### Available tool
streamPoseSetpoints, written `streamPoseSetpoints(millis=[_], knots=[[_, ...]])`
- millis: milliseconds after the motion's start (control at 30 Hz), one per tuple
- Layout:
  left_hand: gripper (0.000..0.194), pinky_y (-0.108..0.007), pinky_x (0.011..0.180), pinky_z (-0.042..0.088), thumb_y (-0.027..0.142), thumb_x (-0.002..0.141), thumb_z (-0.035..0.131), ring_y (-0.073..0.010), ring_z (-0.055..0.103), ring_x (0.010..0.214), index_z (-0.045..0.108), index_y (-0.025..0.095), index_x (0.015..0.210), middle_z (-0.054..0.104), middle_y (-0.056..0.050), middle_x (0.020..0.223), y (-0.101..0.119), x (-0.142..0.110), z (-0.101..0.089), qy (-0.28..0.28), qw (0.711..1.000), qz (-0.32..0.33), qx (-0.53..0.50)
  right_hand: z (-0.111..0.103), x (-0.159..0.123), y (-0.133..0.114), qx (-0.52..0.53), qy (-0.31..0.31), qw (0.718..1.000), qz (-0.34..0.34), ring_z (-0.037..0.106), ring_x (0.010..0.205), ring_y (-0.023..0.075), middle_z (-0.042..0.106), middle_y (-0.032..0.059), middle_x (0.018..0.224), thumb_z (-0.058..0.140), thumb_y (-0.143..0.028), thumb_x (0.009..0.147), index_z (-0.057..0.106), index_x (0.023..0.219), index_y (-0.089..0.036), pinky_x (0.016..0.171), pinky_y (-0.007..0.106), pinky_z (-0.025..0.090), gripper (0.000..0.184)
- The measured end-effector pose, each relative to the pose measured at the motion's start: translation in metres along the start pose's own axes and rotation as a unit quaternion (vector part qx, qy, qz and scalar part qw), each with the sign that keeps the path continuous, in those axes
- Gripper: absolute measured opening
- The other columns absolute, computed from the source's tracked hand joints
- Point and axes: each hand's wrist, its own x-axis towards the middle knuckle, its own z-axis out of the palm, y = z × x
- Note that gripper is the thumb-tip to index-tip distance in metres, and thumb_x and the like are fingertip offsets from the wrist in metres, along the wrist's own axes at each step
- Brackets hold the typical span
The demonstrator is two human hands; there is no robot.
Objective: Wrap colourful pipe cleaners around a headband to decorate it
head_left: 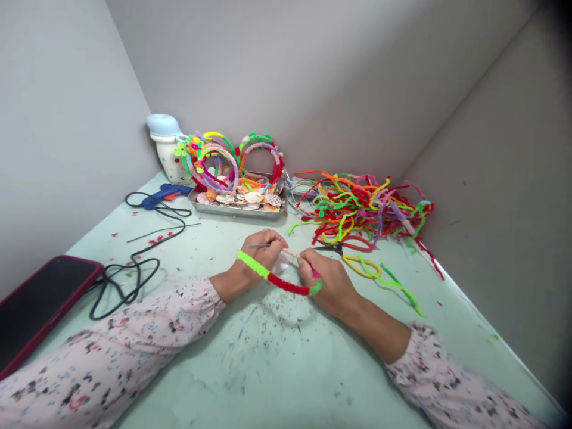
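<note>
A headband (286,285) wrapped in pipe cleaner, bright green, red and then darker green and pink, curves below and between my hands. My left hand (264,253) has its fingers closed on the headband's far side, and a thin grey bare end pokes out past them. My right hand (328,277) is closed around the pink part. A thin pale strip spans the short gap between my fingertips; whether it is pipe cleaner or the bare band I cannot tell. Just beyond my right hand lie scissors (363,268) with red and yellow handles.
Behind my hands stands a metal tray (241,211) of shells and finished headbands (218,170). A pipe-cleaner heap (357,208) lies back right. To the left are a white cup (167,152), a blue glue gun (163,193), a black cord (138,262) and a phone (42,304).
</note>
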Motion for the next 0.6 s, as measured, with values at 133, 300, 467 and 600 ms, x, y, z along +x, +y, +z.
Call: streamPoseSetpoints(millis=[133,300,467,600], knots=[[0.023,-0.022,0.057,0.041,0.021,0.076,0.043,-0.0121,0.055,0.062,0.066,0.017,0.076,0.064,0.000,0.070,-0.003,-0.001,0.001,-0.021,0.999,0.012,-0.029,0.000,0.002,0.004,0.046,0.000,0.998,0.035,0.046,0.055,0.0122,0.051,-0.0033,0.060,0.039,-0.029,0.089,0.049,0.074,-0.022,0.053,0.023,0.029,0.019],[0.023,-0.022,0.061,0.043,0.023,0.079,0.045,-0.0128,0.057,0.068,0.067,0.016,0.081,0.064,-0.002,0.079,-0.004,-0.003,0.001,-0.031,0.998,0.048,-0.010,-0.001,0.006,0.011,0.182,-0.011,0.979,0.091,0.050,0.051,0.0117,0.054,-0.0037,0.054,0.040,-0.027,0.086,0.051,0.068,-0.021,0.051,0.022,0.034,0.022],[0.021,-0.024,0.068,0.043,0.022,0.079,0.047,-0.0141,0.057,0.075,0.066,0.015,0.081,0.063,-0.002,0.081,-0.003,-0.003,-0.001,-0.049,0.996,0.078,0.014,0.000,0.009,0.016,0.258,-0.010,0.959,0.115,0.050,0.046,0.0109,0.055,-0.0047,0.050,0.043,-0.024,0.081,0.052,0.064,-0.020,0.048,0.021,0.035,0.019],[0.020,-0.025,0.069,0.041,0.019,0.079,0.043,-0.0141,0.054,0.073,0.062,0.015,0.075,0.060,-0.001,0.077,-0.001,-0.002,-0.003,-0.069,0.993,0.091,0.041,0.003,0.010,0.018,0.248,0.004,0.959,0.134,0.051,0.045,0.0110,0.052,-0.0037,0.045,0.044,-0.027,0.080,0.049,0.053,-0.019,0.050,0.022,0.037,0.028]])
